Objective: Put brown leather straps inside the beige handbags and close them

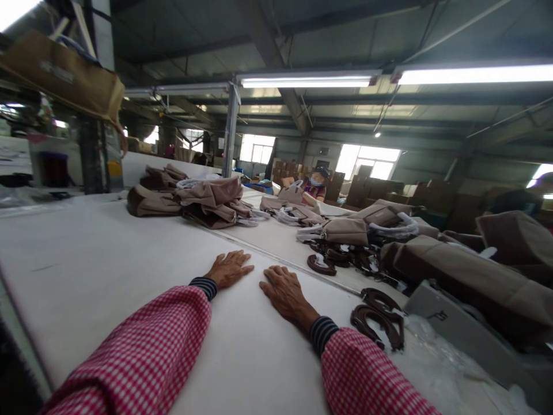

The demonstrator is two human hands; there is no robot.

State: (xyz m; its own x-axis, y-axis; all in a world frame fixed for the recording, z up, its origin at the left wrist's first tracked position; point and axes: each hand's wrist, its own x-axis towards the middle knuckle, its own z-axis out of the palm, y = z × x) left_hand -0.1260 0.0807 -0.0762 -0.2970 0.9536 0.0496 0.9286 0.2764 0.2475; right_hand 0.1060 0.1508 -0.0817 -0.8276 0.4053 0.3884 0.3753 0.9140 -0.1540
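My left hand (228, 268) lies flat, palm down, on the white table surface (95, 259), fingers stretched out and holding nothing. A short gap to its right, my right hand (283, 290) also rests flat on the table with fingers extended and nothing in it. Both arms wear red-and-white checked sleeves over striped cuffs. The nearest things to my right hand are dark brown curved handles (380, 323) lying at the right, apart from it. More brown handles (322, 263) lie just beyond the hands.
Piles of tan bags (207, 202) with white wrapped handles (389, 227) lie across the far table and along the right side. A grey box (466, 334) sits at the right. A person (317, 184) works at the far end. A post (230, 132) stands on the table.
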